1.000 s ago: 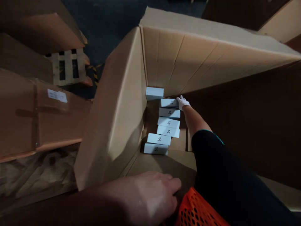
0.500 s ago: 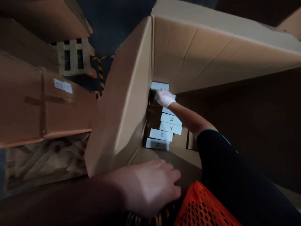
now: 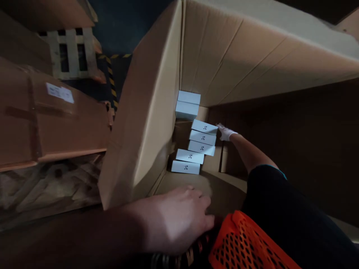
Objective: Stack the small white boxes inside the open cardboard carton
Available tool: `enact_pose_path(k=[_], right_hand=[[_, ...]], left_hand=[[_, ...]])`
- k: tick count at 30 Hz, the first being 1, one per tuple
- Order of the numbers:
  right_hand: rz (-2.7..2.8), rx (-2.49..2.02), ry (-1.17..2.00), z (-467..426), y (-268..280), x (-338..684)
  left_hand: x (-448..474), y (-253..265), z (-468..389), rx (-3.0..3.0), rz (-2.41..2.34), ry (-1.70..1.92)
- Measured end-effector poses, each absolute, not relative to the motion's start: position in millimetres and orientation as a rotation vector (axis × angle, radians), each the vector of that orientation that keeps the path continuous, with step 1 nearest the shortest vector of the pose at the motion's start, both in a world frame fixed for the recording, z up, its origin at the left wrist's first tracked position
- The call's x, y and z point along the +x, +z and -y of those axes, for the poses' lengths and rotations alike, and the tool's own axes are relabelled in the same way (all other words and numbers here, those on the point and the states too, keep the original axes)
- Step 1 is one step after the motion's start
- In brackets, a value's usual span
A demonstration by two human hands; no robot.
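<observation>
I am leaning over a large open cardboard carton [image 3: 157,112]. Deep inside it, several small white boxes [image 3: 202,137] lie in a slanted row, and two more white boxes [image 3: 187,104] sit stacked in the far left corner. My right hand [image 3: 226,132], in a white glove, reaches down and touches the right end of the row's farthest box; its fingers look spread. My bare left hand [image 3: 175,220] rests flat on the carton's near flap, fingers apart, holding nothing, just left of an orange mesh basket [image 3: 246,243].
Closed brown cartons [image 3: 53,123] stand to the left, one with a white label. A wooden pallet [image 3: 71,52] and yellow-black floor tape [image 3: 112,82] lie beyond them. My dark sleeve [image 3: 286,216] fills the lower right. The carton's right side is in deep shadow.
My right hand went to the far left corner, where a second white box now lies on the first, then came back right to the end of the row. My left hand barely moved.
</observation>
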State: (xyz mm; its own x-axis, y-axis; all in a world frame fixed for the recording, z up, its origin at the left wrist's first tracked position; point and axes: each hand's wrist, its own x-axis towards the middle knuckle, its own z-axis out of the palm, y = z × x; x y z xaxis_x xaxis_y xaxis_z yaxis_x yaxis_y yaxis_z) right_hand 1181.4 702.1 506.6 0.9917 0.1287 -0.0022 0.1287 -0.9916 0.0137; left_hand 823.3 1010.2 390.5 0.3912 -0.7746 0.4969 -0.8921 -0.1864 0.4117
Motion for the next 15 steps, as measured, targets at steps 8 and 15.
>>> enact_pose_path(k=[8, 15], right_hand=[[-0.402, 3.293, 0.013, -711.5, 440.8, 1196.2], [-0.941, 2.292, 0.087, -821.0, 410.7, 1175.7]], left_hand=[[824.7, 408.4, -1014.7, 2.141, 1.432, -0.08], [821.6, 396.0, -1016.1, 2.136, 1.368, 0.002]])
